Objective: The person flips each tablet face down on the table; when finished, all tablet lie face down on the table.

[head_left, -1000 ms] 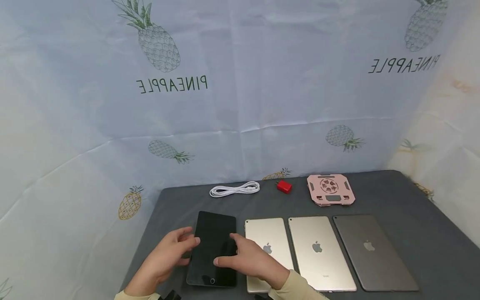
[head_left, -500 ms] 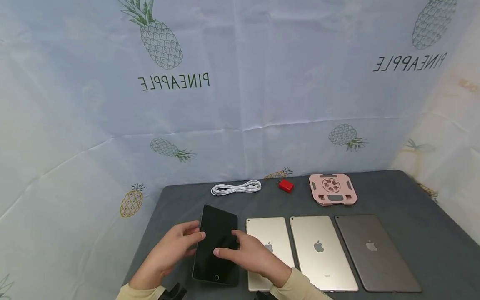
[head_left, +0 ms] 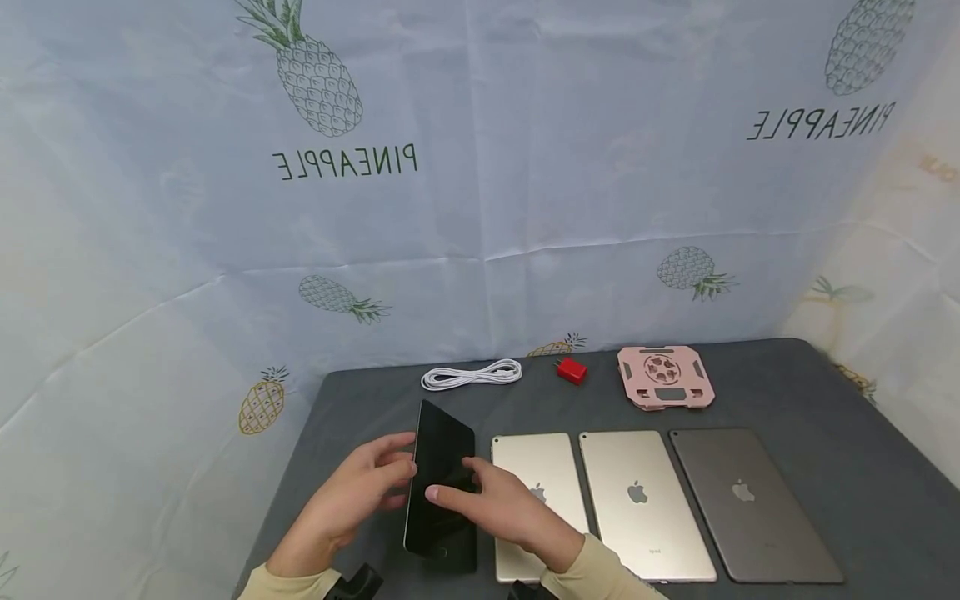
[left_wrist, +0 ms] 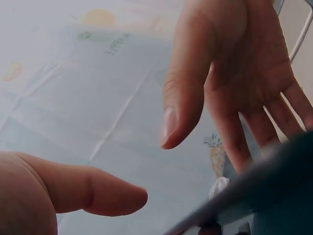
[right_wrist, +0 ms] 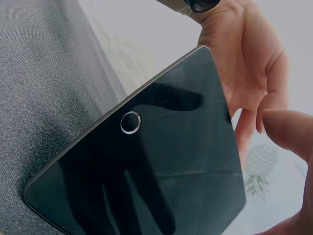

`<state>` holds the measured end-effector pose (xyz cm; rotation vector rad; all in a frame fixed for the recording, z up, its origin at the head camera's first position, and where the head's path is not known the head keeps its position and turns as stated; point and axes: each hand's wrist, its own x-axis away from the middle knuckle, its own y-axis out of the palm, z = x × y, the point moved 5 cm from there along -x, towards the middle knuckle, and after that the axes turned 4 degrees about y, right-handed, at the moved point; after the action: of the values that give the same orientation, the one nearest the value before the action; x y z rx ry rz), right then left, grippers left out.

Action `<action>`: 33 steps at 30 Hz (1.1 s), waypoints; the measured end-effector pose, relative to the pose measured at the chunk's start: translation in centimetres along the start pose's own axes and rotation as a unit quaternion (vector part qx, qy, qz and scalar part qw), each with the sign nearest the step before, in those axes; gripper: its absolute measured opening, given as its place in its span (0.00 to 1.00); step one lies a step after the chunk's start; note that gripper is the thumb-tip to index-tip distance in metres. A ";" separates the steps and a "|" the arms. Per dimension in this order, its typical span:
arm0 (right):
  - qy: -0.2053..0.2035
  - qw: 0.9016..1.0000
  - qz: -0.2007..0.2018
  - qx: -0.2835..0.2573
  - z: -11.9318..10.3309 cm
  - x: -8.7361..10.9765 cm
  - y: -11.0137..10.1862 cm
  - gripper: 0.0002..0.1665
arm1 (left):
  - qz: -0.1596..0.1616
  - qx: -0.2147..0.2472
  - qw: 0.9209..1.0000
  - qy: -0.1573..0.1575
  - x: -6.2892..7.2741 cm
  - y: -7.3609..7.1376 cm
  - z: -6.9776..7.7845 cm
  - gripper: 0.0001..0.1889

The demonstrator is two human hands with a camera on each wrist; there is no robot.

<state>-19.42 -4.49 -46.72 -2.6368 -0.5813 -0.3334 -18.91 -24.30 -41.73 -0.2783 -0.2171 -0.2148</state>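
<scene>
A black tablet (head_left: 442, 492) with a round home button stands tilted on the grey table, its left edge raised and its screen turned towards the right hand. My left hand (head_left: 360, 492) is at the raised edge; in the right wrist view its fingers reach behind the tablet, and the thumb stays off the screen. My right hand (head_left: 502, 508) is at the lower right edge with its thumb over the screen. In the left wrist view this right hand (left_wrist: 244, 73) has long, straight fingers running behind the blurred tablet edge (left_wrist: 234, 196), with its thumb held apart.
Right of the black tablet, two gold tablets (head_left: 637, 508) and a dark grey tablet (head_left: 750, 508) lie back up in a row. Along the rear are a coiled white cable (head_left: 472, 375), a red charger plug (head_left: 572, 371) and a pink stand-like plate (head_left: 666, 377). A printed cloth hangs behind.
The black tablet has gone from lying nearly flat to tilted, its left edge rising and swinging right. My left hand has followed it up and right; the right hand has hardly moved.
</scene>
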 end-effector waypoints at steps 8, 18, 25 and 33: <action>0.001 1.000 0.008 -0.027 -0.1 0.0 -0.2 0.53 | -0.025 0.017 1.000 0.006 -0.4 0.6 0.1 0.33; -0.001 0.999 0.002 -0.045 0.2 -0.2 -0.2 0.55 | -0.054 0.031 0.998 0.016 -0.6 1.5 -0.4 0.33; -0.001 0.999 0.000 -0.046 0.0 -0.1 -0.4 0.54 | -0.077 0.051 0.996 0.019 -0.8 1.9 -0.5 0.34; 0.002 0.999 -0.008 -0.043 0.0 -0.2 -0.7 0.53 | -0.065 0.054 0.996 0.027 -1.6 2.2 -1.0 0.32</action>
<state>-19.90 -3.96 -46.52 -2.7139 -0.6001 -0.3757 -19.71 -22.19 -43.56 -0.1515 -0.1924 -0.3391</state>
